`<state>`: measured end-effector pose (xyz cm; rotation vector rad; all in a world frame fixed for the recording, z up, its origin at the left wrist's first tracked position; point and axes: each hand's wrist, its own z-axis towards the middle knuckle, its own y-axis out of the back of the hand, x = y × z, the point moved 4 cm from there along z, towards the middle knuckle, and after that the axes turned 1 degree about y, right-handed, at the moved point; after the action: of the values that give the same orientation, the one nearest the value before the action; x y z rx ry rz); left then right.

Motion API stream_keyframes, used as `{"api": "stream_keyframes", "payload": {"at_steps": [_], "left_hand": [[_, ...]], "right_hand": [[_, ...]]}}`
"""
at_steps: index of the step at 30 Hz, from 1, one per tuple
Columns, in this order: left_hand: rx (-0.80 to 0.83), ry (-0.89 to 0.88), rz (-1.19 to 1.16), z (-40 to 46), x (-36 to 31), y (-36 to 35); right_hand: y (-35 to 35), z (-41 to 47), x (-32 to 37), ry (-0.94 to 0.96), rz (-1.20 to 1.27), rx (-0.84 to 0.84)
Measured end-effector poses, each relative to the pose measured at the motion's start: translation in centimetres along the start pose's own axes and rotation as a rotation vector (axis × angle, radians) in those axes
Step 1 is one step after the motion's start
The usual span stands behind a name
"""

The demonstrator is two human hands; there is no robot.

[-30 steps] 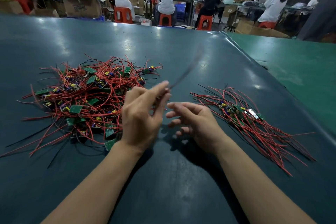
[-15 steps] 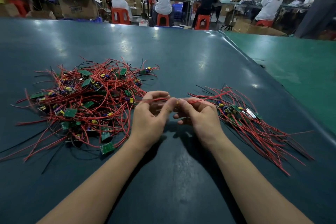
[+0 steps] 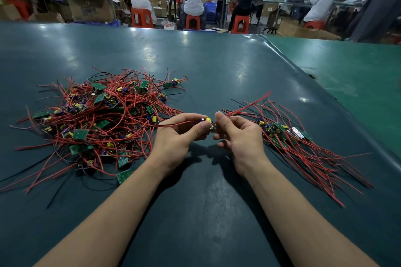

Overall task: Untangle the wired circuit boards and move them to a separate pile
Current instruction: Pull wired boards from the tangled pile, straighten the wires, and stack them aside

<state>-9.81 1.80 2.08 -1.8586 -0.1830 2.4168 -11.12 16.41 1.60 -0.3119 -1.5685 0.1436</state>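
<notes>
Both hands have drawn slightly apart since half a second ago, when their fingertips met over a red lead; between them a single wired circuit board point(image 3: 207, 122) now shows, its yellow and purple parts exposed in the gap. A second back, the left hand was whipping a blurred wire upward and the right hand hung loose. The change suggests one unit is nearly free of the tangle and close to being laid aside.

The left hand point(image 3: 180, 136) curls around the board's near end, thumb and forefinger pinching it, while its red wire point(image 3: 173, 124) trails out toward nine o'clock into the tangled pile point(image 3: 97, 119). The right hand point(image 3: 237, 134) pinches the board's other end with thumb raised and fingers folded beneath; whether it also grips the leads fanning out toward two o'clock cannot be told.

The tangled pile, a heap of green boards with red and black leads, lies at ten o'clock from the hands on the dark green table point(image 3: 206, 212). The sorted pile point(image 3: 293, 141), its wires combed roughly parallel, sits just beside the right hand at three o'clock. Workers on orange stools point(image 3: 142, 17) sit at benches at twelve o'clock.
</notes>
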Motion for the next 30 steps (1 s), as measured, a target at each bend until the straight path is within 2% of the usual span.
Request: {"api": "stream_keyframes", "payload": {"at_steps": [4, 7, 9, 13, 15, 19, 26, 30], "left_hand": [[-0.045, 0.038, -0.064, 0.3, 0.2, 0.2], [-0.155, 0.176, -0.321, 0.7, 0.5, 0.7], [-0.171, 0.246, -0.418, 0.8, 0.8, 0.9], [-0.043, 0.245, -0.318, 0.5, 0.6, 0.0], [0.024, 0.226, -0.257, 0.4, 0.6, -0.4], [0.061, 0.218, -0.174, 0.3, 0.8, -0.5], [0.128, 0.272, -0.171, 0.2, 0.4, -0.8], [0.083, 0.263, -0.127, 0.3, 0.7, -0.6]], "right_hand": [[-0.2, -0.1, 0.3, 0.024, 0.01, 0.094], [-0.7, -0.5, 0.7, 0.126, -0.163, 0.225], [-1.0, -0.6, 0.5, 0.163, -0.244, 0.233], [-0.7, -0.1, 0.4, 0.064, -0.081, 0.204], [-0.6, 0.0, 0.2, -0.005, -0.054, 0.246], [-0.7, 0.0, -0.2, -0.087, 0.008, 0.297], [-0.6, 0.1, 0.0, -0.048, 0.043, 0.263], [-0.8, 0.0, 0.0, 0.016, -0.02, 0.245]]}}
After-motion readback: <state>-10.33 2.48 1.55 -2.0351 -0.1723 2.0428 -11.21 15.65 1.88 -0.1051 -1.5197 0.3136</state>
